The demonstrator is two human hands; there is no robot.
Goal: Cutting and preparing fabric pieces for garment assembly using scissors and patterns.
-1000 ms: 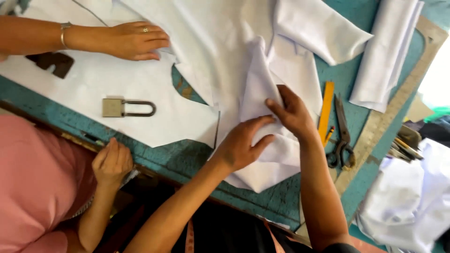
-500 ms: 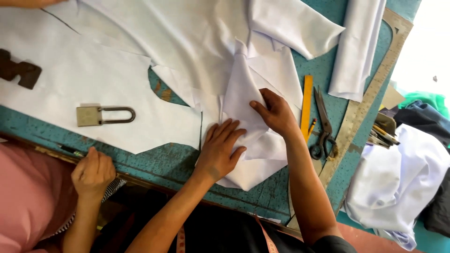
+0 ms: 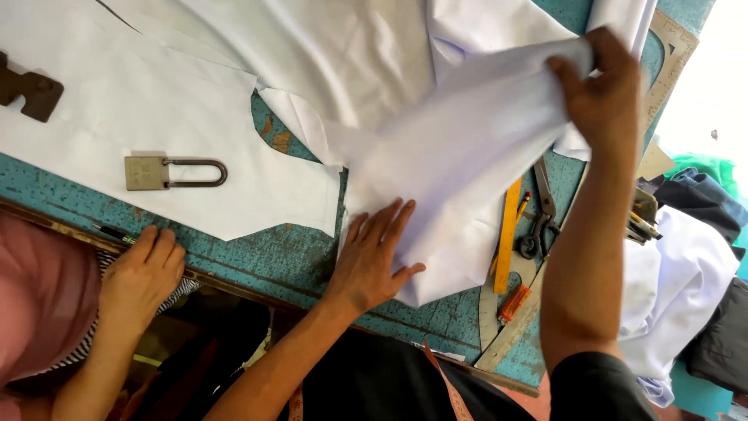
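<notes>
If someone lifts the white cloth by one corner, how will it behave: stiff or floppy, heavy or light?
Probably floppy: the white cloth sags and folds between the right hand, which lifts one end, and the left hand, pressed flat on it. Likely light, since one grip raises it. It may slide on the table, which could be why the padlock sits on nearby fabric.

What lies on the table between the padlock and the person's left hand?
In the head view, between the padlock and the left hand lie the edge of a flat white fabric panel and a strip of bare teal table.
</notes>
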